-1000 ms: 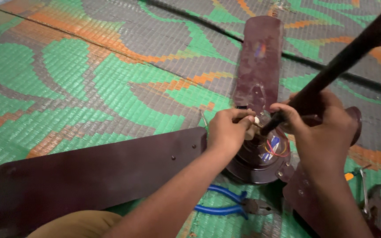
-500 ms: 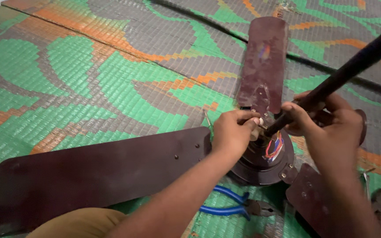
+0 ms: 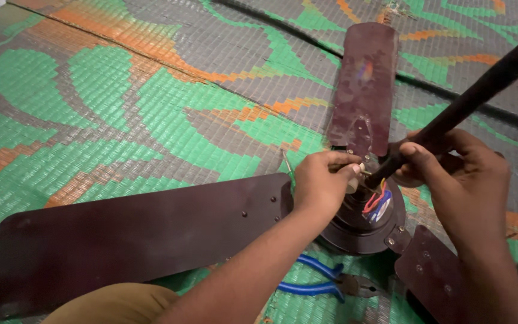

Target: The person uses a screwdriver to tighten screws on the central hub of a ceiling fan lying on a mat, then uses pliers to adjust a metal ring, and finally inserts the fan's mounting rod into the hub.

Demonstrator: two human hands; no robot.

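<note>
A dark brown ceiling fan lies on a woven mat, its round motor hub [image 3: 361, 231] showing red and blue wires [image 3: 374, 203]. A dark rod [image 3: 475, 99] rises from the hub toward the upper right. My right hand [image 3: 457, 177] is wrapped around the rod's lower end. My left hand [image 3: 322, 183] pinches a small pale part [image 3: 360, 168] against the rod's base, just above the wires. One blade [image 3: 121, 240] stretches left under my left forearm, another blade [image 3: 364, 84] points away, and a third blade [image 3: 430, 273] lies under my right wrist.
Blue-handled pliers [image 3: 322, 282] lie on the mat beside the hub, under my left forearm. The mat [image 3: 121, 108] is patterned in green, orange and grey. My knee in tan cloth [image 3: 115, 306] shows at the bottom edge.
Both hands stay at the rod's base with only small finger shifts. The view has drifted slightly, so the fan sits a little lower and to the right.
</note>
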